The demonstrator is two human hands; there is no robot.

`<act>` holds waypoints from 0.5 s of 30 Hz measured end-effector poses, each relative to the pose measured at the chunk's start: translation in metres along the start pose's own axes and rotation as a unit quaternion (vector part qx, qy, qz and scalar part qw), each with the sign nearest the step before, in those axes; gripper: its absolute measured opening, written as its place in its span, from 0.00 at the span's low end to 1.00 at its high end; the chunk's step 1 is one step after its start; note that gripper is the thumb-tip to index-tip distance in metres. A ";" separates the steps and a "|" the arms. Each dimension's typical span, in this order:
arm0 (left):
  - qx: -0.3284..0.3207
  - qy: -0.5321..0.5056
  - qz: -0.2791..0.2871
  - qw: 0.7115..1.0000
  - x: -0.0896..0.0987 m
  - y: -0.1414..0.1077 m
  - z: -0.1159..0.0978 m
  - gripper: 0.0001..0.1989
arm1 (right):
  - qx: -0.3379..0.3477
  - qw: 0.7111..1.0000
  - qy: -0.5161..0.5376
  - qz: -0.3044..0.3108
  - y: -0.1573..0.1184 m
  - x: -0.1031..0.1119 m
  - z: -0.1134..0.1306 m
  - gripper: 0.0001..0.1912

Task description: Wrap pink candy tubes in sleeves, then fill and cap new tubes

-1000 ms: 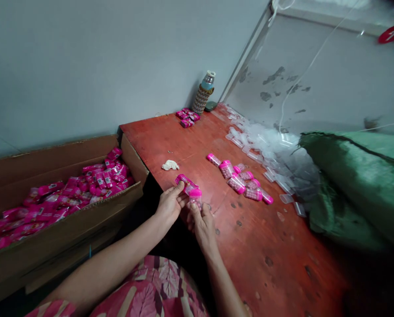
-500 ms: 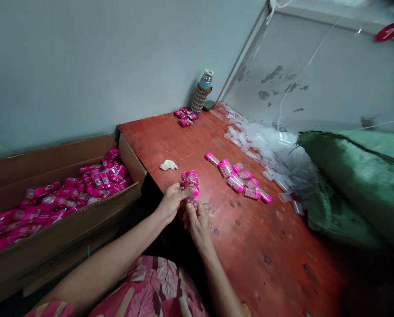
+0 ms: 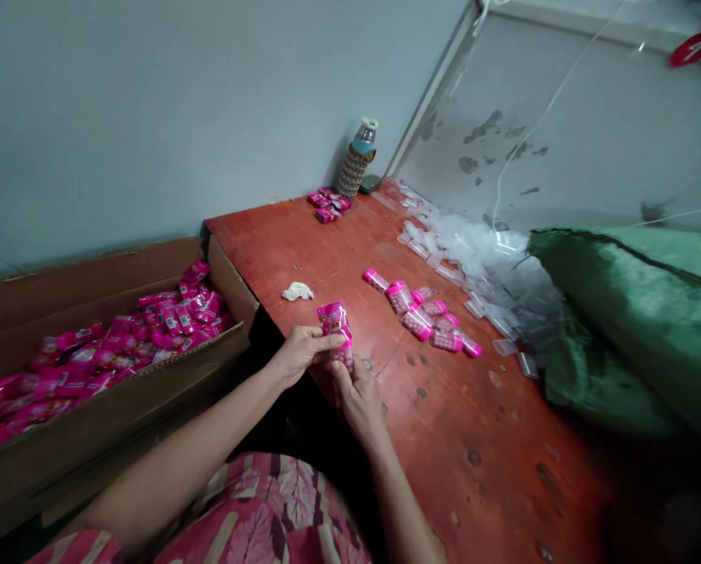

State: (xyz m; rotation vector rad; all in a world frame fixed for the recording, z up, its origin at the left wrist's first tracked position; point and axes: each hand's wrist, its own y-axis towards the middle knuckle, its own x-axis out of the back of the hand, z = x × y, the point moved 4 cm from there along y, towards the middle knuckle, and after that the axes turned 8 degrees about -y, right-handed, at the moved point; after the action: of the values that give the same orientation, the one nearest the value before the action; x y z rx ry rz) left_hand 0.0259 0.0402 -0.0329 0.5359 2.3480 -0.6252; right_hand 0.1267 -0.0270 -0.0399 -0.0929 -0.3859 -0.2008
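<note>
My left hand (image 3: 304, 354) pinches the left side of a pink printed packet (image 3: 334, 317), which has a clear container of pink beads at its lower end. From below, my right hand (image 3: 359, 395) grips that container end between thumb and fingers. Both hands are at the near left edge of the red table (image 3: 444, 423). Several pink-capped containers of beads (image 3: 416, 321) lie in a loose group to the right of my hands. Behind the packet sits a crumpled white scrap (image 3: 298, 291).
On the left, a cardboard box (image 3: 233, 286) holds many pink packets (image 3: 115, 345). Further back are a few pink packets (image 3: 328, 213) and a bottle in a knitted sleeve (image 3: 355, 168). Clear plastic pieces (image 3: 473, 251) and a green sack (image 3: 632, 329) occupy the right side.
The packet's upper end has tilted slightly to the left between my hands. My left hand has shifted a little left. The view has moved slightly.
</note>
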 end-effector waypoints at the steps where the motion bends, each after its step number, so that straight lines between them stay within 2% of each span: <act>1: -0.010 -0.004 -0.004 1.000 0.000 0.000 -0.001 0.11 | 0.004 1.000 -0.019 -0.010 0.000 0.001 0.000 0.13; 4: -0.007 -0.019 0.004 1.000 -0.004 -0.001 0.002 0.11 | -0.015 0.998 0.046 0.035 0.000 -0.005 -0.003 0.13; 6: 0.021 -0.025 0.023 0.999 -0.007 -0.003 0.007 0.11 | -0.034 0.988 0.135 0.070 -0.001 -0.011 -0.006 0.13; 8: 0.046 -0.029 0.037 0.998 -0.009 -0.004 0.011 0.12 | -0.043 0.978 0.191 0.078 -0.002 -0.015 -0.008 0.14; 15: -0.005 -0.071 0.017 0.997 -0.004 -0.004 0.008 0.12 | -0.042 0.985 0.157 0.049 -0.003 -0.009 -0.004 0.13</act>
State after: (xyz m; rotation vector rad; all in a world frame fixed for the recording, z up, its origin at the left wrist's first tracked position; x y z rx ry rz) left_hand 0.0303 0.0315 -0.0346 0.5094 2.2034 -0.6156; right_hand 0.1189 -0.0292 -0.0466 -0.1614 -0.0585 -0.1309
